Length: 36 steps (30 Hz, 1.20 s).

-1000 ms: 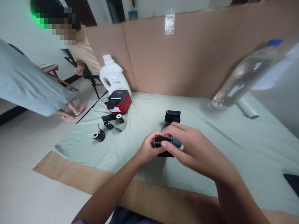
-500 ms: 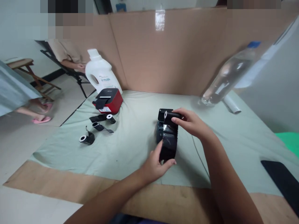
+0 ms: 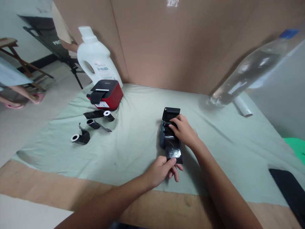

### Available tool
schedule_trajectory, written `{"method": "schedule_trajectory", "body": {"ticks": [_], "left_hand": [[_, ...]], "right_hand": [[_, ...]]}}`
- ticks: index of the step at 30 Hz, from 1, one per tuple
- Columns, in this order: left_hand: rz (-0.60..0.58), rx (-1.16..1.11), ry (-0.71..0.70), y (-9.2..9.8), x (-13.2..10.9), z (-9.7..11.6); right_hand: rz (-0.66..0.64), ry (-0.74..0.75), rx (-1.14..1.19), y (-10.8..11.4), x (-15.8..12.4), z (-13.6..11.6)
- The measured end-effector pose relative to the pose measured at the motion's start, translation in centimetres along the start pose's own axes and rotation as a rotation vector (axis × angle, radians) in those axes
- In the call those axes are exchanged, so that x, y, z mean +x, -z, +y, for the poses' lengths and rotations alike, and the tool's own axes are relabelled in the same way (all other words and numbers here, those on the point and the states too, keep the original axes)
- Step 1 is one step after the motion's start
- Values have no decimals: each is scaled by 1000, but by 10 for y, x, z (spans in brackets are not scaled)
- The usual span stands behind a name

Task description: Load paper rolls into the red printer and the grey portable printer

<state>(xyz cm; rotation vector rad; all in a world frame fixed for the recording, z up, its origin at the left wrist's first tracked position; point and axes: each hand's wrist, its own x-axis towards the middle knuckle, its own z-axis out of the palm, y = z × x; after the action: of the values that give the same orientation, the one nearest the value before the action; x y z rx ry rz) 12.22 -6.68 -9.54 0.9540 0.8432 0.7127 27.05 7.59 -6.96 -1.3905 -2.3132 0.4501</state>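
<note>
A small dark printer (image 3: pixel 162 136) sits on the cloth with its black lid (image 3: pixel 171 113) raised at the far end. My right hand (image 3: pixel 185 131) has its fingers on the black roll at the printer's compartment, which it partly hides. From there a glossy black strip (image 3: pixel 173 148) runs out over the printer's body towards me. My left hand (image 3: pixel 160 171) pinches the strip's near end between thumb and fingers, the other fingers loosely spread beneath.
To the left stand a red and black printer (image 3: pixel 107 95) and a white jug (image 3: pixel 97 60). Several black rolls and strips (image 3: pixel 81 137) lie in front of them. A leaning water bottle (image 3: pixel 247 73), a grey tube (image 3: pixel 243 106) and a black phone-like slab (image 3: pixel 288 187) are rightward. People sit beyond the left edge.
My right hand has lowered the roll into the printer's compartment area. My left hand has slid from the printer's side to the strip's near end, and the strip now lies flatter. The view has tilted down.
</note>
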Motion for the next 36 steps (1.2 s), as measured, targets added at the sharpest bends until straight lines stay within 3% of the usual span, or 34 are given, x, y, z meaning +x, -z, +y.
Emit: {"method": "schedule_trajectory", "body": {"ticks": [6,10,12,17,20,24,28,33,36], "left_hand": [[0,13,45,2,2,5],[-26,51,85,5,1,7],[-35,83,136,9,1,9],[-133,182,332,18,0,22],[-154,228,390,21,-2,30],[-144,236,397,21,-3,31],[-141,246,403,20,-4,32],[-137,237,406,20,-4,33],[-135,253,402,20,-4,31]], "right_hand": [[62,-186,-98,3,-1,-20],[355,-210,-71,4,6,-16],[416,-157,38,3,12,-3],[133,-2,262,18,18,23],[-88,53,250,41,7,17],[-414,19,196,65,-6,-2],[-379,-82,121,62,-5,-14],[-319,-311,-40,47,-3,-26],[-310,-354,-112,41,-7,-29]]}}
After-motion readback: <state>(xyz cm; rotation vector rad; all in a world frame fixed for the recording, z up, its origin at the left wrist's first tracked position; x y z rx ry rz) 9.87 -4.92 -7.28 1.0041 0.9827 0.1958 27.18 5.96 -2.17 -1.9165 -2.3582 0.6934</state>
